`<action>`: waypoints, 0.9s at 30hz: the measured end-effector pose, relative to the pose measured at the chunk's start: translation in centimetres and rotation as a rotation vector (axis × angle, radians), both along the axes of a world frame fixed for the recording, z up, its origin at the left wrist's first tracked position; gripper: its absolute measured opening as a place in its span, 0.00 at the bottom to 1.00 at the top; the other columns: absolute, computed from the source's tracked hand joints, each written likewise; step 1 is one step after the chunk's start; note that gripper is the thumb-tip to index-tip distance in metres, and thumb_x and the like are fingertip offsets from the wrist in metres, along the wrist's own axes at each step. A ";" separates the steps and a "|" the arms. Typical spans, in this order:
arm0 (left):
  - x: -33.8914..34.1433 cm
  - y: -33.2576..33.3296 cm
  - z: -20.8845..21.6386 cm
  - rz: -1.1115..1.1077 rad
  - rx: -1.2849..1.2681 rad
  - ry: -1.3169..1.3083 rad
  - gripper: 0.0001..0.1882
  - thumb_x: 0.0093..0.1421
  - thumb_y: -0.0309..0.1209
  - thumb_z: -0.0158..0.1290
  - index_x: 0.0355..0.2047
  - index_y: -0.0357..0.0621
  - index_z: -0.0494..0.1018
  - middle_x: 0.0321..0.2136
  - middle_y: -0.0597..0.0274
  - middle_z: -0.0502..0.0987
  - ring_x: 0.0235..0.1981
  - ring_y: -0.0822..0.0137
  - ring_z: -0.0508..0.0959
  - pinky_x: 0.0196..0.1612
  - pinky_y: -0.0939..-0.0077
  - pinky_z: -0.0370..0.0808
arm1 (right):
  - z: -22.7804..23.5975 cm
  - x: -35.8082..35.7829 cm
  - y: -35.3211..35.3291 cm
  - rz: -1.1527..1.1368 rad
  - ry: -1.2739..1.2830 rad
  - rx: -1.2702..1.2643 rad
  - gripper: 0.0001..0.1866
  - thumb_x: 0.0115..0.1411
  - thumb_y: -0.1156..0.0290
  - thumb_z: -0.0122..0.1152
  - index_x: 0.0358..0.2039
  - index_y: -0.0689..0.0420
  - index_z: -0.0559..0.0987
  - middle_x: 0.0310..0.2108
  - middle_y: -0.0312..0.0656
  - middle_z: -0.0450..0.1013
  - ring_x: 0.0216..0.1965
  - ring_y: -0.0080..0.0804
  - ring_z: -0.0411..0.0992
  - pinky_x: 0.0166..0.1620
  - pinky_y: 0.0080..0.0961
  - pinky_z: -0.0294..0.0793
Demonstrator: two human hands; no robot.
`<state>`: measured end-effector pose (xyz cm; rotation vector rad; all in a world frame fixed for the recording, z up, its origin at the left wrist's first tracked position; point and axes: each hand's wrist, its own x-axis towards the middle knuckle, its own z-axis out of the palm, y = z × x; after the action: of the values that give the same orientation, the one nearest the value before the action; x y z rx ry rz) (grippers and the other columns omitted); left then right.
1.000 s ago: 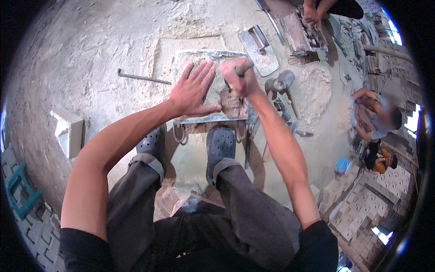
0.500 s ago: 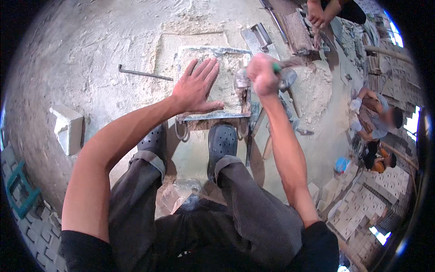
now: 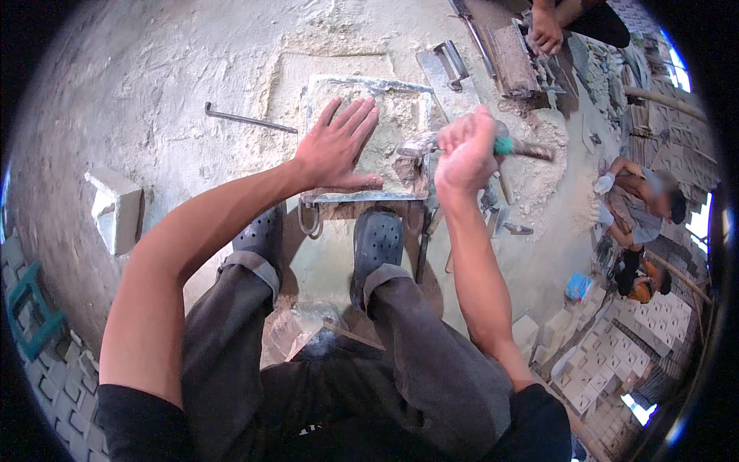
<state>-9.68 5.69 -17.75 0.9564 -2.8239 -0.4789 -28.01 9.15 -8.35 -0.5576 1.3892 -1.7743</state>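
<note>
A shallow metal frame (image 3: 369, 197) packed with pale, crumbly powder lies on the ground before my feet, with a loop handle at its near edge. My left hand (image 3: 339, 150) rests flat on the powder, fingers stretched and thumb out to the side. Over the frame's right side, my right hand (image 3: 466, 154) is closed round the handle of a hammer (image 3: 531, 149) with a green band. Its greyish head points left above the powder, slightly blurred. Directly below that head, a brownish patch shows at the frame's right edge.
A bent metal rod (image 3: 250, 118) lies left of the frame, and a white block (image 3: 114, 209) farther left. A flat trowel with a handle (image 3: 450, 71) sits beyond. At far right another person's hand (image 3: 546, 32) is by a brown box-shaped piece (image 3: 514, 61); other people sit farther right.
My right hand and the hammer have shifted slightly right, and the handle has swung from slanting upward to nearly level. My left hand stays flat in place. The other person's hands have moved apart.
</note>
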 end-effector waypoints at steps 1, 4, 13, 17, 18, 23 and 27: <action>-0.1 0.0 0.0 -0.012 0.008 -0.006 0.65 0.50 0.78 0.41 0.69 0.31 0.46 0.70 0.44 0.49 0.72 0.52 0.47 0.73 0.52 0.36 | 0.4 0.0 0.3 0.007 -0.016 -0.030 0.22 0.66 0.63 0.54 0.15 0.50 0.62 0.13 0.29 0.57 0.15 0.18 0.55 0.20 0.22 0.55; -0.3 -0.1 0.5 -0.028 0.004 -0.016 0.65 0.50 0.78 0.41 0.69 0.31 0.46 0.70 0.43 0.49 0.73 0.51 0.46 0.73 0.51 0.36 | -3.3 0.4 1.1 0.014 0.120 0.013 0.22 0.68 0.63 0.53 0.15 0.50 0.62 0.13 0.28 0.57 0.16 0.17 0.57 0.22 0.22 0.57; -1.4 4.2 0.0 -0.119 0.011 -0.045 0.61 0.54 0.74 0.40 0.68 0.29 0.50 0.71 0.45 0.48 0.73 0.53 0.46 0.72 0.51 0.38 | -1.3 -4.8 0.3 0.374 0.046 -0.075 0.25 0.69 0.61 0.42 0.13 0.48 0.54 0.09 0.30 0.50 0.11 0.22 0.44 0.18 0.27 0.48; -2.1 4.4 -0.1 -0.149 0.013 -0.004 0.60 0.54 0.73 0.42 0.67 0.29 0.52 0.70 0.45 0.50 0.72 0.52 0.47 0.72 0.50 0.39 | 1.9 -6.4 2.1 0.513 0.147 -0.227 0.24 0.69 0.64 0.38 0.13 0.49 0.54 0.09 0.31 0.50 0.11 0.23 0.43 0.18 0.29 0.46; -2.3 4.3 -0.1 -0.145 0.006 -0.003 0.60 0.54 0.73 0.43 0.67 0.29 0.52 0.70 0.45 0.51 0.72 0.52 0.47 0.72 0.50 0.40 | 2.3 -6.5 2.5 0.542 0.191 -0.245 0.24 0.68 0.65 0.38 0.13 0.49 0.53 0.09 0.32 0.50 0.11 0.23 0.43 0.18 0.29 0.46; -4.5 5.2 -0.4 -0.072 0.011 0.043 0.61 0.54 0.74 0.41 0.66 0.26 0.52 0.70 0.43 0.50 0.72 0.50 0.46 0.72 0.51 0.38 | -3.2 -6.0 5.4 0.577 0.494 -0.047 0.21 0.60 0.68 0.49 0.11 0.59 0.63 0.12 0.35 0.61 0.14 0.24 0.58 0.21 0.25 0.55; -6.2 5.9 -0.3 -0.010 0.015 0.045 0.60 0.55 0.73 0.40 0.66 0.24 0.51 0.69 0.40 0.50 0.72 0.48 0.46 0.72 0.50 0.36 | -2.8 -5.8 4.6 0.628 0.505 -0.007 0.19 0.58 0.70 0.49 0.11 0.61 0.64 0.12 0.36 0.63 0.15 0.25 0.59 0.21 0.25 0.56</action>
<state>-15.86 11.59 -18.08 0.9222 -2.7902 -0.5167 -33.83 13.77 -11.13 -1.3473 1.3208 -1.1660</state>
